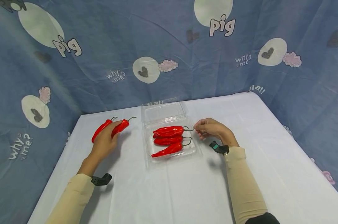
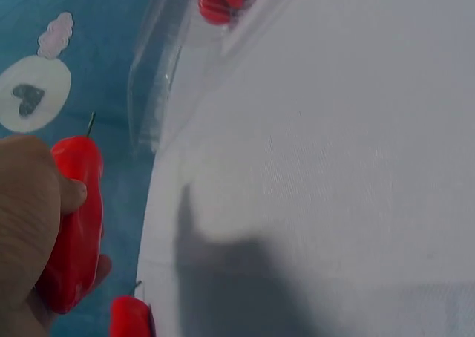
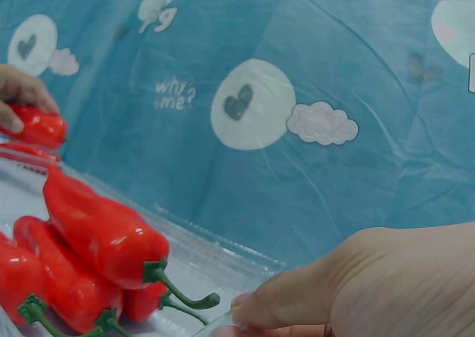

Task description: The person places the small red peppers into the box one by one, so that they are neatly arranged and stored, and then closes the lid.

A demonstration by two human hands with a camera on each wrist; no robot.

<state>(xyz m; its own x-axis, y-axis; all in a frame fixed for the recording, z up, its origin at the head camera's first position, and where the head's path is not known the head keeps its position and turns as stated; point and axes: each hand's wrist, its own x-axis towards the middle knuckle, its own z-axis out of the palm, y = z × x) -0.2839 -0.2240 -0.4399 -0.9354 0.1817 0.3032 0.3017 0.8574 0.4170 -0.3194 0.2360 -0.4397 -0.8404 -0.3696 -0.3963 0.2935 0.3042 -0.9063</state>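
My left hand point(image 1: 105, 141) grips a red chili pepper point(image 1: 122, 126) above the table's left side, its thin stem pointing away. In the left wrist view my thumb lies along this pepper point(image 2: 83, 226). A second red pepper point(image 1: 101, 128) lies on the cloth just beyond that hand, partly covered by it. Several red peppers with green stems point(image 1: 169, 149) lie in a clear plastic clamshell box point(image 1: 148, 149), its lid point(image 1: 164, 112) folded back. My right hand point(image 1: 212, 129) pinches the box's right rim between thumb and fingers; the fingertips are partly hidden in the right wrist view point(image 3: 297, 300).
A white cloth point(image 1: 169, 193) covers the table. Blue printed fabric point(image 1: 107, 37) hangs behind and along the sides, meeting the table at its far edge. Dark bands with camera mounts sit on my left wrist point(image 1: 101, 179) and right wrist point(image 1: 219, 147).
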